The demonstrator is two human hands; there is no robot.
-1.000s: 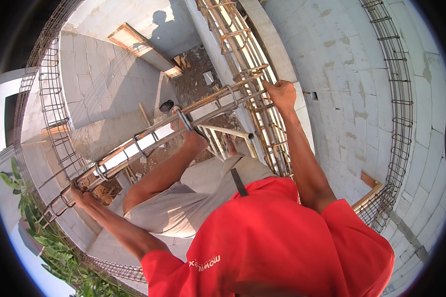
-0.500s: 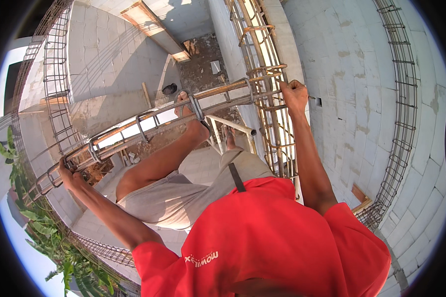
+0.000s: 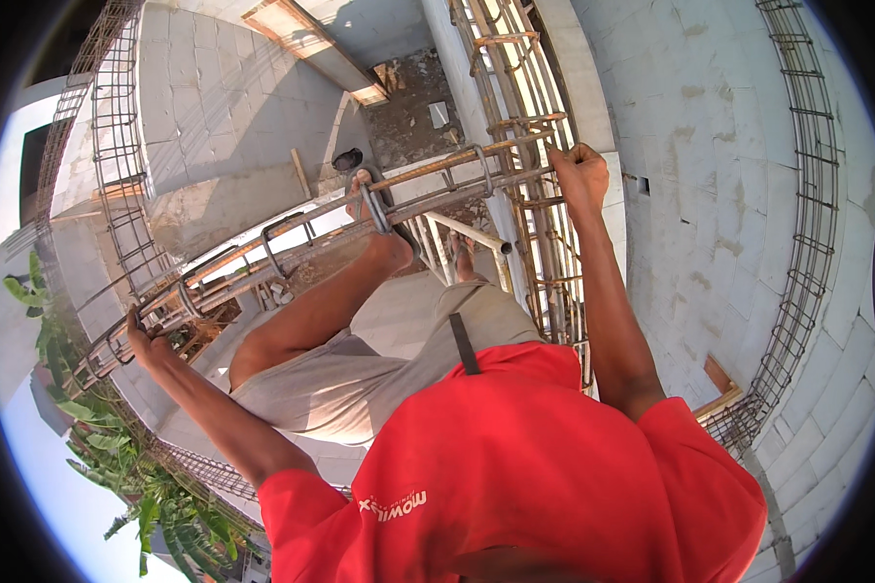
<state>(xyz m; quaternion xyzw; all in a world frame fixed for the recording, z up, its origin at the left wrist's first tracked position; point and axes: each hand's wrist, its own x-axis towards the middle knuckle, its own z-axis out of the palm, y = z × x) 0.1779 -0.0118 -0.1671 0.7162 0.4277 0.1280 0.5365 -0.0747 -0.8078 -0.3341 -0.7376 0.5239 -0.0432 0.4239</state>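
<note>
Head view: horizontal rebar cage [image 3: 340, 228] spanning left-near to right-far across block walls [image 3: 710, 146]. Left hand [image 3: 146, 335] clamped on near-left end; right hand [image 3: 578, 175] fisted on far-right end beside vertical column cage [image 3: 535, 243]. Sandalled foot [image 3: 384, 243] braced mid-span.

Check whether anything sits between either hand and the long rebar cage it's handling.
Nothing visible does. The left hand already grips one end of the rebar cage, and the right hand grips the other end. A sandalled foot braces against its middle.
</note>
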